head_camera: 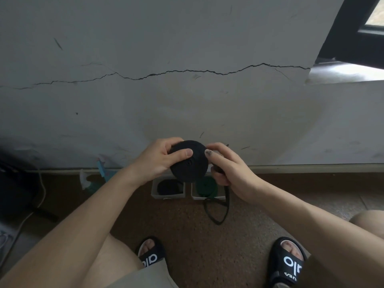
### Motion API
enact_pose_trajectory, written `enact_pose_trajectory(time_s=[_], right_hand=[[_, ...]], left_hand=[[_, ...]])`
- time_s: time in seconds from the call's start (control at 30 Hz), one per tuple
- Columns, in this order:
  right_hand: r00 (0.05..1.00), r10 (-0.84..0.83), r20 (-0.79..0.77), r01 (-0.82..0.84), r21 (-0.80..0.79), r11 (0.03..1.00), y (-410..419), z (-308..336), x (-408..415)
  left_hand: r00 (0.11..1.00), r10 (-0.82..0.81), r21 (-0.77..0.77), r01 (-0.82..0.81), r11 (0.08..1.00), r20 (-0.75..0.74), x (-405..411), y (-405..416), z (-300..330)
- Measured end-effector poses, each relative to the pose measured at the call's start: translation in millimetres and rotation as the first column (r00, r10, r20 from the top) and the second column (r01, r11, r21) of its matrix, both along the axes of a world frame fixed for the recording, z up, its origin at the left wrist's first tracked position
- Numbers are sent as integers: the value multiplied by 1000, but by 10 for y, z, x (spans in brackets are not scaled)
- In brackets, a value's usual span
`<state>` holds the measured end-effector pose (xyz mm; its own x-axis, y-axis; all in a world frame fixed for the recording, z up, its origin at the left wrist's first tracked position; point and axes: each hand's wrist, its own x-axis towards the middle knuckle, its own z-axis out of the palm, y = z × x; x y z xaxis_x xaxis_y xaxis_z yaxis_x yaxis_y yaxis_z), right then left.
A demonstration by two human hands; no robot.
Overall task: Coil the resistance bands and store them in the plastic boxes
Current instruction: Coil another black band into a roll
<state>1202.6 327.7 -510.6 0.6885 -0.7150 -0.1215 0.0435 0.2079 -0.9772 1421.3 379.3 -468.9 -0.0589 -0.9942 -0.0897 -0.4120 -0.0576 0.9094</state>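
A black resistance band is wound into a round coil held up in front of me. My left hand grips the coil from the left, thumb pressed on its face. My right hand pinches the band at the coil's right edge, and the loose tail hangs from it in a loop down to the floor. Below on the floor stand two clear plastic boxes: the left box holds a black coiled band, the right box holds a green coiled band.
A cracked white wall rises right behind the boxes. A white cable and a dark object lie at the left. Some blue and white scraps sit by the wall's base. My feet in black slides rest on the brown floor.
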Motion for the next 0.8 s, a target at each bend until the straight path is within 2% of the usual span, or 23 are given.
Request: enact_pose_trajectory(time_s=[0.07, 0.2, 0.3, 0.43, 0.53, 0.6, 0.67, 0.8], right_hand=[[999, -20, 34, 21, -23, 1000, 35, 24, 3], [981, -193, -6, 184, -271, 945, 8, 45, -23], [975, -219, 23, 218, -244, 945, -37, 36, -38], [991, -127, -47, 109, -272, 956, -60, 17, -61], [993, -54, -102, 28, -244, 969, -46, -5, -33], [992, -23, -124, -8, -242, 970, -57, 28, -46], [992, -10, -129, -21, -238, 971, -81, 87, -70], [982, -144, -124, 96, -329, 939, -60, 111, -68]], left_hand=[[999, 44, -48, -43, 998, 8, -40, -19, -29], [994, 109, -71, -110, 991, -13, -59, -49, -58], [994, 107, -46, -108, 993, -13, -58, -62, -77], [1000, 3, 108, -6, 994, 29, -22, -91, -52], [990, -115, 131, 104, 986, 81, -6, -87, -55], [986, -104, 93, 92, 991, 131, 10, -99, -55], [992, -4, -8, 5, 1000, 126, 0, -105, -70], [977, 191, -212, -169, 963, 92, -64, -126, -120]])
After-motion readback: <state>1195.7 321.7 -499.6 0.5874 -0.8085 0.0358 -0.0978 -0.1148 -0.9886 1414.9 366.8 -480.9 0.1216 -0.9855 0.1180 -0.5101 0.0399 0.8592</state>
